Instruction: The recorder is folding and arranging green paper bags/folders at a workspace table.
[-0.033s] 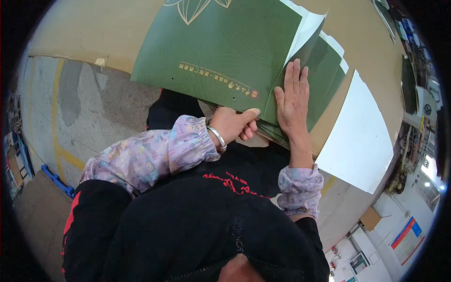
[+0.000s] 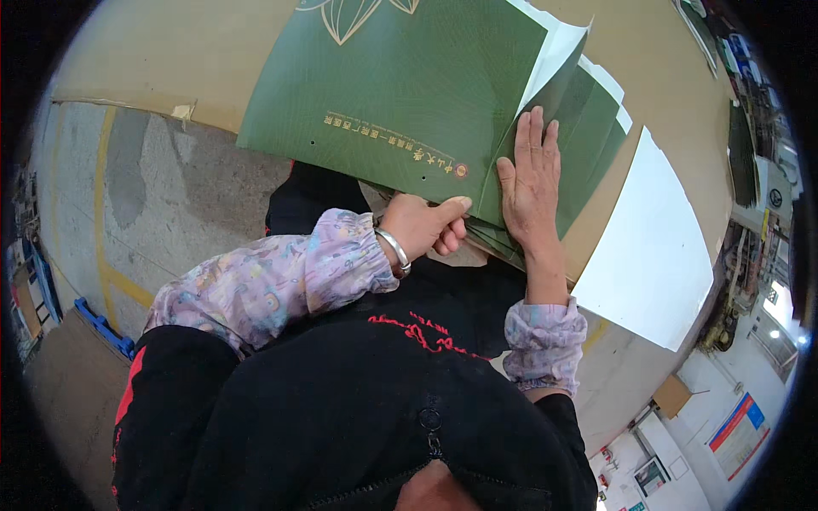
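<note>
A large green printed sheet with gold line drawing, gold lettering and two small punched holes lies over the cardboard-covered table. My left hand closes on its near edge, thumb on top and fingers curled beneath. My right hand presses flat, with fingers stretched out, on the green layers just right of a crease. Beyond those fingertips the sheet's right part curls up and shows its white back. More green sheets are fanned out below it on the right. Their lower corners poke out between my hands.
A white sheet overhangs the table's near edge at the right. The brown cardboard surface has a torn bit at its left edge. Concrete floor with a yellow line lies at the left, near a blue bar.
</note>
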A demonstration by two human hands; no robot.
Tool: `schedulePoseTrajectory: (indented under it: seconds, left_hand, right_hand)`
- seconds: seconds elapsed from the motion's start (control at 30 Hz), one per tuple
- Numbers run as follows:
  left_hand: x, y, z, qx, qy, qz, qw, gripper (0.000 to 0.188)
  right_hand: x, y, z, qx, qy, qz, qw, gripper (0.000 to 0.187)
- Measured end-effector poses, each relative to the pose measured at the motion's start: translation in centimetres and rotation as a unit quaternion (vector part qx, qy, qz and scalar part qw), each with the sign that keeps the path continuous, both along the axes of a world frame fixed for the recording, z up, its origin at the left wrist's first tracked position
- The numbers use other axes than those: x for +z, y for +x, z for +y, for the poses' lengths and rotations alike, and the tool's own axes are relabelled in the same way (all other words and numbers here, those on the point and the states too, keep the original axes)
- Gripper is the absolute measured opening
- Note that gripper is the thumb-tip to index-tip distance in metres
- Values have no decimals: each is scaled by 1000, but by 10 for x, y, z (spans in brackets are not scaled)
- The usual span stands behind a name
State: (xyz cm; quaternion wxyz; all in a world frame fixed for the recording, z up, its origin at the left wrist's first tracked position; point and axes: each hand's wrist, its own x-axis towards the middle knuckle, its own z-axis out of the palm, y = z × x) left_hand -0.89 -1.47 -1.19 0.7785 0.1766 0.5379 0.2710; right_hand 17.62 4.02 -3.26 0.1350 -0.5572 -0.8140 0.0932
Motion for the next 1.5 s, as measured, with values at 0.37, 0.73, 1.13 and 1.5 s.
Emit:
schedulePoseTrajectory:
  seconds: [0.37, 0.73, 1.13, 1.5]
  left_hand:
    - [0, 3, 0, -3, -6, 10, 1000, 33]
    - [-1, 4, -2, -4, 29, 24, 999, 26]
    - [1, 2, -1, -24, 31, 17, 999, 26]
    - [-1, 3, -2, -14, 32, 17, 999, 27]
  right_hand:
    - [6, 2, 3, 14, -24, -32, 999, 62]
    - [-6, -1, 21, -31, 26, 0, 999, 69]
    - [-4, -2, 32, -23, 26, -57, 998, 65]
    - [-2, -3, 37, -39, 14, -86, 995, 61]
